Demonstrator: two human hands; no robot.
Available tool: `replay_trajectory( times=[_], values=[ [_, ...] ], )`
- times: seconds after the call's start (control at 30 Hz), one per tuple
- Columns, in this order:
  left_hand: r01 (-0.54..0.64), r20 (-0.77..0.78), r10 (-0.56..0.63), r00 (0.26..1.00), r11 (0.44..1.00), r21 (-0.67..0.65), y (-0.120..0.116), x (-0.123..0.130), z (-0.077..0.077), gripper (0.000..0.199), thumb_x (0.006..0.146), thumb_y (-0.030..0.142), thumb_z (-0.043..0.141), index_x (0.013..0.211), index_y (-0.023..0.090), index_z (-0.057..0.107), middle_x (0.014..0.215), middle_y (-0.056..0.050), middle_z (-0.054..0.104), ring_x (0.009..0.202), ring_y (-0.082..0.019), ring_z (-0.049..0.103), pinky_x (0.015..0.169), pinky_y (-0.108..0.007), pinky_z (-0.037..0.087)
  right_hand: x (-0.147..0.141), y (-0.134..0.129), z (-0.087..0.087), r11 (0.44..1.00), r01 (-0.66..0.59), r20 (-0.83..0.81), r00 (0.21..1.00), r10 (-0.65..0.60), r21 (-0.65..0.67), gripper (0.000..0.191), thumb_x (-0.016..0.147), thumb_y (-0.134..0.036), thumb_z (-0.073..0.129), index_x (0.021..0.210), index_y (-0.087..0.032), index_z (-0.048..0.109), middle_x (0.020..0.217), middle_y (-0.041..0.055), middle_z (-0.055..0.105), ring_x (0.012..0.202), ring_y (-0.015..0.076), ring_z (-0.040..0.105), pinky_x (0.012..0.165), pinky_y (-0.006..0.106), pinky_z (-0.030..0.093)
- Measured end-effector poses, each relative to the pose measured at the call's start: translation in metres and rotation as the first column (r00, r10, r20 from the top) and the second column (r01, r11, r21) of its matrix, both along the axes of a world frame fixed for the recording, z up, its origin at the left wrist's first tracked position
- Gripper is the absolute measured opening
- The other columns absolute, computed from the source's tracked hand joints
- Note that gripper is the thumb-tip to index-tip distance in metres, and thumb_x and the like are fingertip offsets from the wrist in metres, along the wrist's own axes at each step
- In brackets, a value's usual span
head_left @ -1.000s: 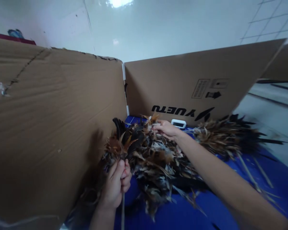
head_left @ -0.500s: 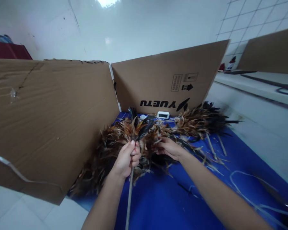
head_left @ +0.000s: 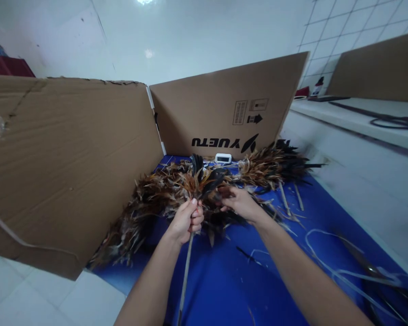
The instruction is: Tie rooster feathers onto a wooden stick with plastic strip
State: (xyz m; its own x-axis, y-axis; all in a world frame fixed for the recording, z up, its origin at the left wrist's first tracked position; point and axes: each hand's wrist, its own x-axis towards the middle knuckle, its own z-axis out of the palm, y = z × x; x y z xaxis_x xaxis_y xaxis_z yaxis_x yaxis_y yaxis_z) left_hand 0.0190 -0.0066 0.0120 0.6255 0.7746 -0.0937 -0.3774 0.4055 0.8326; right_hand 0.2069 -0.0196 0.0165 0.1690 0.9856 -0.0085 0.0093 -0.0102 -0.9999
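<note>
My left hand (head_left: 187,221) is wrapped round the thin stick (head_left: 186,276) of a feather duster, just under its feathers. Brown and black feathers (head_left: 199,183) fan out above the fist, and the stick's lower end points toward me. To its right, my right hand (head_left: 240,203) reaches in beside the dark feathers with bent fingers. Its fingertips are blurred among the feathers, so I cannot make out whether they grip any. A long heap of brown feathers (head_left: 132,222) lies behind and left of my left hand.
Cardboard panels (head_left: 88,149) stand at the left and back of the blue table surface (head_left: 217,280). A small white digital display (head_left: 223,158) sits at the back. Another feather bundle (head_left: 268,167), loose sticks (head_left: 284,199) and clear plastic strips (head_left: 323,253) lie to the right.
The view has shifted slightly, moving the surroundings left and up. My left hand keeps its hold on the stick. My right hand's fingers are more bent, and feathers under the hands have shifted.
</note>
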Motion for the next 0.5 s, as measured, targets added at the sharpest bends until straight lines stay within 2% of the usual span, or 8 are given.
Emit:
replay_trajectory(
  times=[0.17,0.23,0.37,0.43,0.5],
  values=[
    [-0.041,-0.011,0.041,0.999,0.999,0.015,0.001,-0.001,-0.007,0.032,0.078,0.045,0.057,0.084,0.015,0.046,0.056,0.009,0.027,0.039,0.0,0.015,0.032,-0.011,0.008,0.006,0.003,-0.003,0.998,0.012,0.131,0.991,-0.019,0.058,0.024,0.063,-0.007,0.06,0.085,-0.017,0.057,0.058,-0.0025,0.058,0.061,0.0177,0.066,0.049,0.025,0.054],
    [-0.037,0.006,0.036,0.999,0.999,0.014,0.001,0.0,-0.008,0.031,0.078,0.044,0.056,0.085,0.015,0.046,0.056,0.009,0.027,0.039,0.0,0.015,0.032,-0.011,0.008,0.012,0.003,-0.004,0.996,0.047,0.177,0.982,-0.059,0.072,0.02,0.066,-0.007,0.059,0.083,-0.016,0.057,0.053,-0.004,0.054,0.056,0.0165,0.065,0.047,0.024,0.054],
    [-0.033,0.029,0.032,0.999,0.999,0.014,0.001,0.001,-0.011,0.031,0.078,0.044,0.057,0.085,0.015,0.046,0.058,0.008,0.032,0.039,0.0,0.017,0.032,-0.011,0.008,0.022,-0.004,0.006,0.988,0.118,0.146,0.98,-0.132,0.103,0.024,0.072,-0.007,0.055,0.095,-0.014,0.054,0.064,-0.0011,0.056,0.057,0.0157,0.066,0.051,0.026,0.055],
    [-0.034,0.02,0.034,0.999,0.999,0.012,0.002,0.002,-0.013,0.03,0.078,0.042,0.057,0.085,0.015,0.046,0.058,0.007,0.034,0.039,0.0,0.017,0.032,-0.011,0.008,0.025,-0.01,0.017,0.986,0.123,0.078,0.988,-0.132,0.11,0.028,0.073,-0.008,0.055,0.101,-0.013,0.053,0.071,0.0018,0.059,0.063,0.0166,0.067,0.056,0.028,0.056],
    [-0.044,0.005,0.044,0.999,0.999,0.017,0.002,0.003,-0.015,0.03,0.079,0.041,0.057,0.085,0.015,0.045,0.059,0.006,0.037,0.039,0.0,0.017,0.032,-0.011,0.007,0.027,-0.017,0.026,0.991,0.095,0.065,0.993,-0.102,0.096,0.029,0.075,-0.01,0.056,0.103,-0.012,0.053,0.07,0.0034,0.06,0.063,0.0171,0.067,0.057,0.029,0.056]
  ],
)
